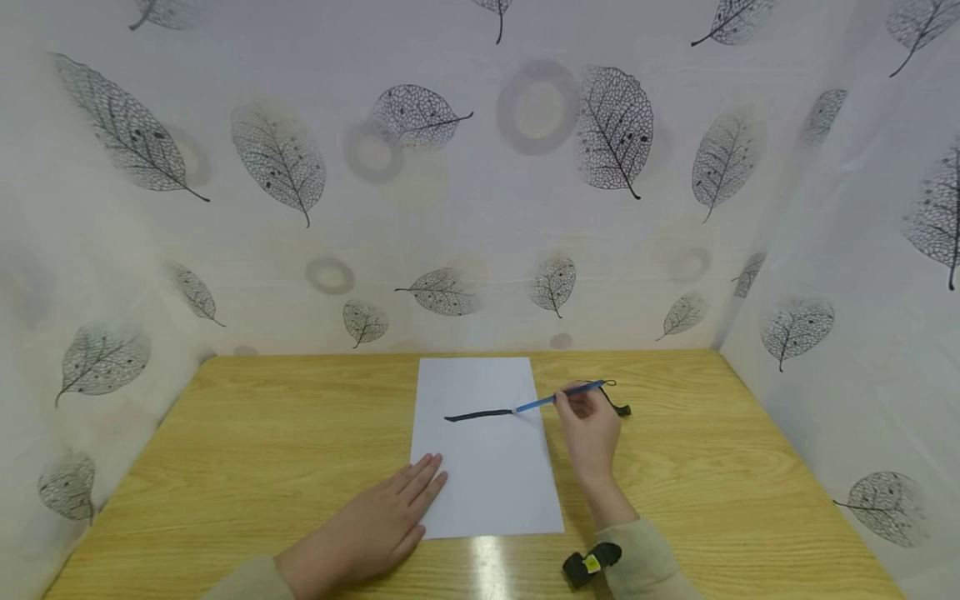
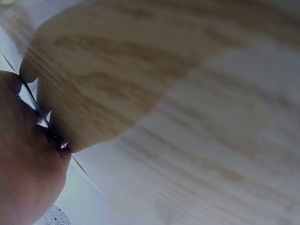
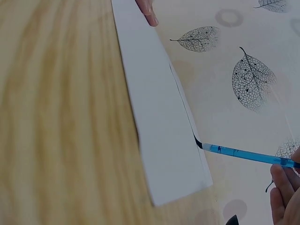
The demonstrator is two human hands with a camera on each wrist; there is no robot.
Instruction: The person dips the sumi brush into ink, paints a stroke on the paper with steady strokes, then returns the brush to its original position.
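Observation:
A blue brush pen (image 1: pixel 536 404) with a dark bristle tip is pinched between the thumb and fingers of my right hand (image 1: pixel 592 429). In the right wrist view, the tip of the brush pen (image 3: pixel 234 153) touches the paper at the right end of a black stroke. That stroke (image 1: pixel 480 415) runs nearly level across the upper half of a white sheet of paper (image 1: pixel 487 492). My left hand (image 1: pixel 378 521) lies with fingers extended over the sheet's lower left edge. In the left wrist view, the left hand (image 2: pixel 33 159) partly hides the paper's edge.
A small black object (image 1: pixel 624 410) lies on the wooden table (image 1: pixel 300 425), just right of my right hand. A black device (image 1: pixel 591 565) with a yellow mark is at the right sleeve. Leaf-printed cloth (image 1: pixel 480 200) hangs behind the table and along both sides.

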